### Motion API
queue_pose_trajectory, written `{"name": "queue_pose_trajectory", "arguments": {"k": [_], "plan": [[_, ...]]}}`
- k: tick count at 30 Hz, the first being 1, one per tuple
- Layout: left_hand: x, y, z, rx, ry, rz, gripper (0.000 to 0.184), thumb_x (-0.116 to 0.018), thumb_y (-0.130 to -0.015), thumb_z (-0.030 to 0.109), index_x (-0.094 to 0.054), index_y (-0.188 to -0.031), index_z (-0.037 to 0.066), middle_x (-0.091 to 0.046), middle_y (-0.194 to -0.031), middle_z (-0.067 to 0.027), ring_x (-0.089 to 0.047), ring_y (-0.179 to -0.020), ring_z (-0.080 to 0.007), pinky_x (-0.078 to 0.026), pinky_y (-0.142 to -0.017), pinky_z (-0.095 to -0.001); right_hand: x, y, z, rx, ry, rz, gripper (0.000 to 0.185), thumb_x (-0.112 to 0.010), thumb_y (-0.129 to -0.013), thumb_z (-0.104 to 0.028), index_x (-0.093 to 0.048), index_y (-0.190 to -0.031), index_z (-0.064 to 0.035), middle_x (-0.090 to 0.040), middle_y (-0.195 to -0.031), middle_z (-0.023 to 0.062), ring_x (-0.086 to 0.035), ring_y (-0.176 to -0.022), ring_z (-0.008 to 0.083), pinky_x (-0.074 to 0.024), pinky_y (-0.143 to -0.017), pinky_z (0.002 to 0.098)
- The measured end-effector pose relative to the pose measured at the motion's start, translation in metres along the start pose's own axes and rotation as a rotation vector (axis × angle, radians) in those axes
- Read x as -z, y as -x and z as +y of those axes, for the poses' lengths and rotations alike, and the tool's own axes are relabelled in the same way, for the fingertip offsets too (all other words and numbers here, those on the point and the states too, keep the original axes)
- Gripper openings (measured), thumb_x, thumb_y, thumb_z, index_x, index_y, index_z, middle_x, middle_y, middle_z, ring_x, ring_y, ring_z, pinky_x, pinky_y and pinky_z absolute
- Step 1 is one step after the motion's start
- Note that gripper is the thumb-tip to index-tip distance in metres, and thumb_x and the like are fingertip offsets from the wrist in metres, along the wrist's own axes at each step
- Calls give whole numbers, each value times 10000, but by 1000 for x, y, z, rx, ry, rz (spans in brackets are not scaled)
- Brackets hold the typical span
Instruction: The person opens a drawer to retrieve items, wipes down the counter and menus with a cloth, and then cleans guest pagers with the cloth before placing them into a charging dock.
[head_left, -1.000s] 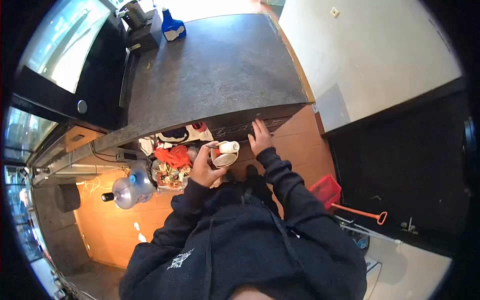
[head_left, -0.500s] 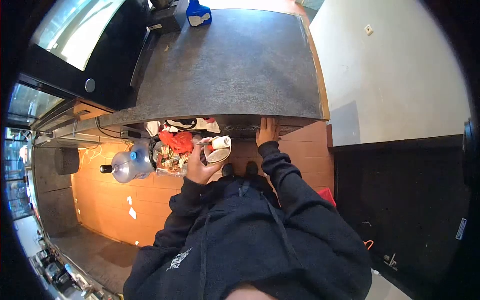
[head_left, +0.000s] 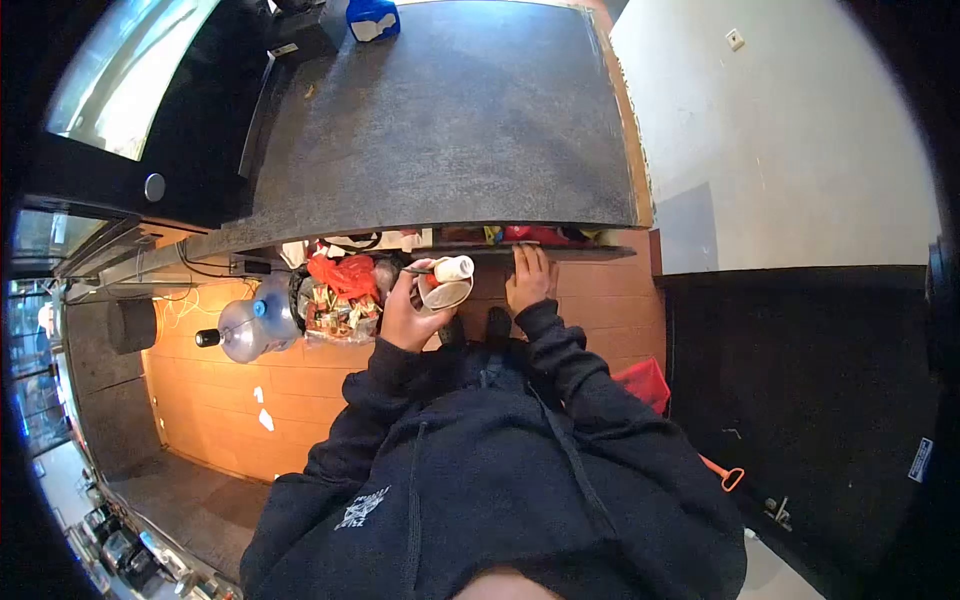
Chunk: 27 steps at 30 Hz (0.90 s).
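My left hand (head_left: 408, 318) is wrapped round a pale cup-like container (head_left: 446, 294), in which a white bottle or roll (head_left: 454, 268) and something red stand. My right hand (head_left: 531, 279) has its fingers over the top edge of a dark drawer front (head_left: 590, 251) under the counter (head_left: 440, 130). The drawer is partly pulled out, and red and yellow items (head_left: 530, 235) show in the gap. What lies deeper inside is hidden by the countertop.
At the left are a large clear water bottle (head_left: 240, 330), a bag of small wrapped items (head_left: 340, 312) and a red plastic bag (head_left: 345, 275). A blue bottle (head_left: 373, 20) stands on the counter. A red dustpan (head_left: 645, 384) lies at the right.
The drawer front has come out towards me with my right hand on it, and its contents now show. My left hand still holds the container. The view has shifted.
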<state>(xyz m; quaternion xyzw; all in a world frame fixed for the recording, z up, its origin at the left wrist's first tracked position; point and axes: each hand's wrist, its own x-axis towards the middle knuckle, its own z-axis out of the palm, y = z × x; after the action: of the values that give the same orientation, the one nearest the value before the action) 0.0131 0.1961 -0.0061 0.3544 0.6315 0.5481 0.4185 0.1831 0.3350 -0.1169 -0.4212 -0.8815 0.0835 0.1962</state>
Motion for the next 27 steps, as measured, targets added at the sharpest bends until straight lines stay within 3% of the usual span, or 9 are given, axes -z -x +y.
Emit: {"name": "queue_pose_trajectory", "arguments": {"k": [3, 6, 9, 12, 14, 18, 23, 27], "plan": [[-5, -6, -7, -25, 78, -34, 705, -737, -686, 14, -347, -1272, 44, -520, -1172, -127, -547, -1065, -198, -457, -901, -310, 18, 23, -8, -12, -77, 48, 476, -599, -621, -101, -569, -1095, -63, -537, -1109, 61, -464, -1079, 258, -355, -876, 420], [-12, -12, -14, -93, 31, -7, 714, -747, -676, 14, -347, -1266, 35, -523, -1161, -125, -548, -1061, -199, -461, -896, -316, 40, 47, -8, -5, -89, -97, 426, -607, -628, -102, -585, -1053, -77, -546, -1081, 66, -468, -1065, 249, -354, -856, 409], [-23, -17, -18, -3, 98, 51, 647, -755, -645, 22, -402, -1188, 32, -538, -1108, -104, -568, -1012, -194, -481, -855, -308, 50, 62, -4, 15, -80, -222, 381, -641, -683, -160, -580, -1052, -87, -559, -1048, 75, -502, -1016, 245, -351, -837, 396], [-30, -26, -29, 73, 182, 22, 691, -774, -644, 31, -378, -1210, 26, -552, -1088, -119, -570, -1011, -200, -481, -859, -314, 68, 51, -9, -140, -307, -283, 499, -693, -713, -246, -533, -1148, -59, -549, -1111, 121, -518, -1055, 275, -374, -900, 393], [-34, -30, -36, 108, 104, 19, 673, -791, -658, 74, -399, -1200, 5, -563, -1068, -126, -563, -1013, -197, -477, -847, -306, 77, 31, -19, -85, -675, -89, 591, -738, -696, -256, -493, -1196, -57, -532, -1158, 151, -527, -1067, 323, -410, -919, 394], [-42, -31, -57, 297, 193, 0, 630, -802, -675, 163, -447, -1154, -40, -565, -1067, -125, -566, -966, -193, -466, -833, -299, 63, 12, -23, 45, -644, -104, 680, -775, -644, -205, -456, -1227, -60, -522, -1168, 165, -513, -1100, 331, -433, -920, 385], [-36, -30, -61, 344, 283, -25, 679, -827, -638, 187, -447, -1154, -39, -573, -1094, -161, -566, -1011, -200, -461, -877, -310, 42, 13, -15, -56, -671, -222, 648, -771, -634, -178, -471, -1199, -77, -545, -1131, 148, -536, -1064, 327, -453, -887, 384], [-20, -24, -78, 369, 125, 203, 731, -813, -657, 211, -394, -1175, -87, -566, -1079, -201, -567, -1021, -214, -484, -848, -311, 37, 11, -16, -101, -542, -391, 592, -767, -627, -158, -491, -1145, -76, -561, -1088, 141, -550, -1019, 333, -458, -860, 402]]}}
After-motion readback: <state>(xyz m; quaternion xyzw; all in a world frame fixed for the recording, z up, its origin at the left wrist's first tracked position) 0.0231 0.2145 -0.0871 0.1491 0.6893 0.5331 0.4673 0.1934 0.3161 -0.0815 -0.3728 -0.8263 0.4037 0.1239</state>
